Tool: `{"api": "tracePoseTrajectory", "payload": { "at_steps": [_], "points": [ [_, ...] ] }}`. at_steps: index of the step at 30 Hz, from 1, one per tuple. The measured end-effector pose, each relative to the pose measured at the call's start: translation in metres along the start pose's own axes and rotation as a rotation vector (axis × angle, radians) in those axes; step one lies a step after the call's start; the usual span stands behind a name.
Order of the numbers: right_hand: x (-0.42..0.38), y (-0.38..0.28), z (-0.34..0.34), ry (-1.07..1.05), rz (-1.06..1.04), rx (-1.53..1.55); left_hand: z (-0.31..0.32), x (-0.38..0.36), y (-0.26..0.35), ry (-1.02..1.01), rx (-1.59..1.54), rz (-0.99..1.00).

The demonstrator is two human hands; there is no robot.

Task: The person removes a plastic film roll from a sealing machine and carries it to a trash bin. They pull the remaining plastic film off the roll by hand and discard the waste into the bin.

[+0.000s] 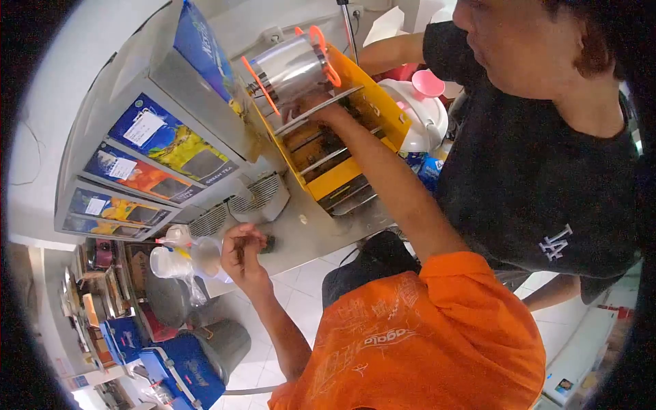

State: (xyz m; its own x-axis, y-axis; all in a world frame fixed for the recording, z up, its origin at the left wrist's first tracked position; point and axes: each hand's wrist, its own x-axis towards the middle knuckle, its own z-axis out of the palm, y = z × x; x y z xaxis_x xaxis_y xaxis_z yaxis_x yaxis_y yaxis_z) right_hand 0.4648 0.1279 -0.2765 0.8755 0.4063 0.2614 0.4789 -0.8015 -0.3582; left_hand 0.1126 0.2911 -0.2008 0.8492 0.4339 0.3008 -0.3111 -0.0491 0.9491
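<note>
My right hand [322,109] reaches into an open yellow machine housing [386,109], just below a shiny metal cylinder [294,68] with orange end pieces. A metal bar crosses in front of that hand, and its fingers are mostly hidden. My left hand [244,254] is raised over the counter's front edge with its fingers curled in. Beside its fingertips shows a small dark green thing [269,244]; I cannot tell whether the hand holds it. White plastic cups [167,262] stand close to the left of this hand.
A drink dispenser [198,89] with tea labels stands left of the yellow machine, a grated drip tray [260,196] at its foot. Another person in a black shirt [533,171] stands at the right, one arm behind the machine. A pink bowl [428,83] and a grey bin [229,345] are nearby.
</note>
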Motion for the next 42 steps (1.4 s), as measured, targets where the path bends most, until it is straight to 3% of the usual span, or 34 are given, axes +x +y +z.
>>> {"api": "tracePoseTrajectory", "payload": {
  "at_steps": [21,24,26,36,38,40,42],
  "points": [
    [-0.031,0.028,0.032,0.19,-0.092,-0.07,0.012,-0.001,-0.005,-0.008,-0.028,-0.006],
    [-0.052,0.004,-0.009,0.027,-0.058,-0.048,0.016,0.0,-0.008,-0.018,-0.017,-0.012],
    [-0.052,-0.004,-0.032,-0.272,0.121,0.072,0.018,-0.001,-0.009,-0.019,-0.011,-0.034],
    [-0.047,0.007,-0.014,-0.007,-0.134,-0.041,0.023,-0.009,-0.007,-0.018,-0.036,-0.025],
    [-0.051,0.016,-0.001,0.13,-0.318,-0.088,0.02,-0.013,-0.008,0.016,-0.02,-0.042],
    [-0.093,-0.015,-0.065,-0.45,0.068,0.025,0.016,-0.015,-0.009,0.036,0.006,-0.024],
    [-0.149,-0.028,-0.088,0.063,-0.194,0.215,0.012,-0.018,-0.009,0.041,0.022,-0.03]
  ]
}}
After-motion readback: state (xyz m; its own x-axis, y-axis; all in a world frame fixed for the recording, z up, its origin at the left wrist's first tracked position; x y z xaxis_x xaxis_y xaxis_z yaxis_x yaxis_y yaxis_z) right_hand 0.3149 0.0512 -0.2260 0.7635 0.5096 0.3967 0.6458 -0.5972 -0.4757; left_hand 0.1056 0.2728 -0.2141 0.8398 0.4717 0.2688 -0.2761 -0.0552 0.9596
